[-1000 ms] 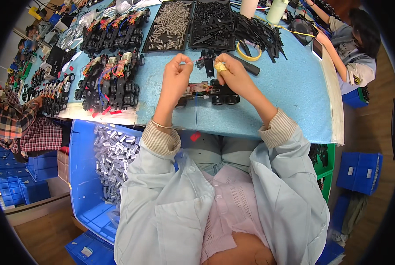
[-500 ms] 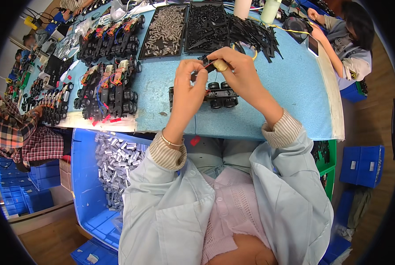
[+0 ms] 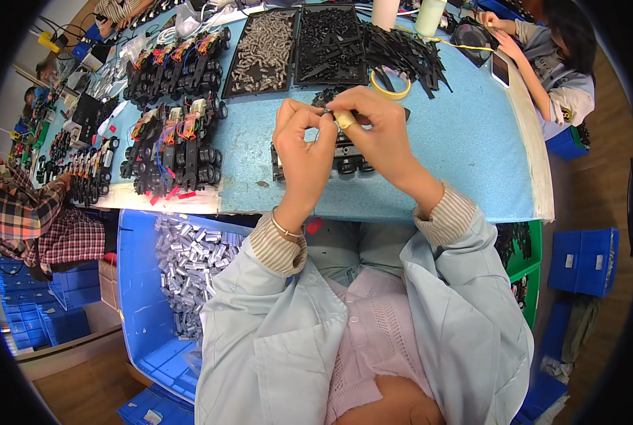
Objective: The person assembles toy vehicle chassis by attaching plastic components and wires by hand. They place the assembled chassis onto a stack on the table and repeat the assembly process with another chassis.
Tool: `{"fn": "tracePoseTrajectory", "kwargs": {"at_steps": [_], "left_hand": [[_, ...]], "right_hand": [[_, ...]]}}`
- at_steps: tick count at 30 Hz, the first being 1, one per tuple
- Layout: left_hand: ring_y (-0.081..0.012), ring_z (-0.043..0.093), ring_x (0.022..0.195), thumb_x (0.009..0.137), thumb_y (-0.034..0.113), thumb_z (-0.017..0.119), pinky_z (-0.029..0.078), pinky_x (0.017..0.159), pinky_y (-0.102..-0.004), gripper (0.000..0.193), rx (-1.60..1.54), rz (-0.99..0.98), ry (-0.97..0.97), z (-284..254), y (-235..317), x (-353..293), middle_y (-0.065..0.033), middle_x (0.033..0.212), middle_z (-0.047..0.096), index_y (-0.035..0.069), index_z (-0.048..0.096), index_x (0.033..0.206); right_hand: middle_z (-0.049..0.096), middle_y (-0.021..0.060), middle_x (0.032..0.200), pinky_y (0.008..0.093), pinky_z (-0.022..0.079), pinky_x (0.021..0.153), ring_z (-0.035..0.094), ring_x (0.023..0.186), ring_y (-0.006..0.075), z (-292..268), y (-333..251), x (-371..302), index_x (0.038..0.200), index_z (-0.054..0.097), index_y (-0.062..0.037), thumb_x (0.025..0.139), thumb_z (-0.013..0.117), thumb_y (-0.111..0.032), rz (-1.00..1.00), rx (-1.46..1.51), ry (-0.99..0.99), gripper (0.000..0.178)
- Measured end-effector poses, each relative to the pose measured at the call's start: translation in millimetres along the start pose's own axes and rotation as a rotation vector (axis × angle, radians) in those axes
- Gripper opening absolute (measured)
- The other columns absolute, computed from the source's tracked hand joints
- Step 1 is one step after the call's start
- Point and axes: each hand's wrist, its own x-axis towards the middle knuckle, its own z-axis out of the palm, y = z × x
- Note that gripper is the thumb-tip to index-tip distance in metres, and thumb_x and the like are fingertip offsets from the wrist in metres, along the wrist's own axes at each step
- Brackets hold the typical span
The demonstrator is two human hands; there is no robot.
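Observation:
My left hand (image 3: 305,145) and my right hand (image 3: 383,134) meet above the blue-covered table, their fingertips pinched together. A small dark part (image 3: 328,113) shows between the fingertips; its kind is mostly hidden. My right thumb wears a pale yellow covering (image 3: 345,119). Beneath and behind my hands lies a black toy-car chassis (image 3: 347,154) with wheels, partly covered by them. Just beyond the hands, some small black pieces (image 3: 325,96) are visible.
Rows of wheeled chassis with wires (image 3: 182,138) stand on the left. Farther back are a tray of metallic parts (image 3: 263,53), a tray of black parts (image 3: 330,42), black strips (image 3: 415,60) and a yellow tape roll (image 3: 391,93). Metal cylinders fill a blue bin (image 3: 136,304). A co-worker (image 3: 568,78) sits right.
My hands have shifted slightly toward me and closed in on each other. The red wire seen between them earlier is hidden now, and more of the yellow tape roll shows.

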Motion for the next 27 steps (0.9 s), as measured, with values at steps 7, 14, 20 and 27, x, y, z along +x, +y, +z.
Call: {"fn": "tracePoseTrajectory", "kwargs": {"at_steps": [7,14,20,27], "left_hand": [[-0.0268,0.054,0.086,0.075,0.002,0.063,0.044,0.076,-0.0351,0.012,0.119,0.081,-0.098,-0.7,1.4,3.7,-0.014,0.091,0.057,-0.002,0.055,0.067],[-0.0301,0.053,0.092,0.075,0.003,0.063,0.044,0.081,-0.0386,0.012,0.239,0.192,-0.188,2.9,3.5,0.0,-0.0165,0.101,0.056,-0.003,0.054,0.07],[-0.0312,0.053,0.093,0.075,0.002,0.062,0.044,0.08,-0.0392,0.011,0.105,0.038,-0.18,4.8,4.5,-3.0,-0.0175,0.1,0.056,-0.003,0.053,0.072],[-0.0313,0.054,0.087,0.082,0.004,0.057,0.044,0.074,-0.0391,0.014,0.124,0.103,-0.22,-2.2,-5.4,-4.4,-0.0169,0.096,0.055,-0.004,0.052,0.072]], "right_hand": [[0.064,0.0069,0.099,0.0235,0.052,0.074,0.061,0.086,0.011,-16.6,7.1,1.7,0.104,0.063,0.002,0.083,0.057,0.006,0.115,0.031,-0.097,0.022],[0.066,0.0054,0.101,0.0209,0.048,0.066,0.059,0.08,0.0073,-27.3,0.8,3.6,0.107,0.062,0.002,0.082,0.052,0.008,0.272,0.254,-0.173,0.028],[0.065,0.0078,0.103,0.0238,0.053,0.077,0.062,0.09,0.0118,-21.1,-3.2,-6.2,0.11,0.06,0.0023,0.081,0.055,0.01,0.201,0.068,-0.131,0.03],[0.065,0.0108,0.095,0.0256,0.054,0.069,0.064,0.08,0.0121,-26.4,-6.6,-4.9,0.107,0.061,0.0013,0.079,0.056,0.008,0.142,-0.084,-0.103,0.029]]}}
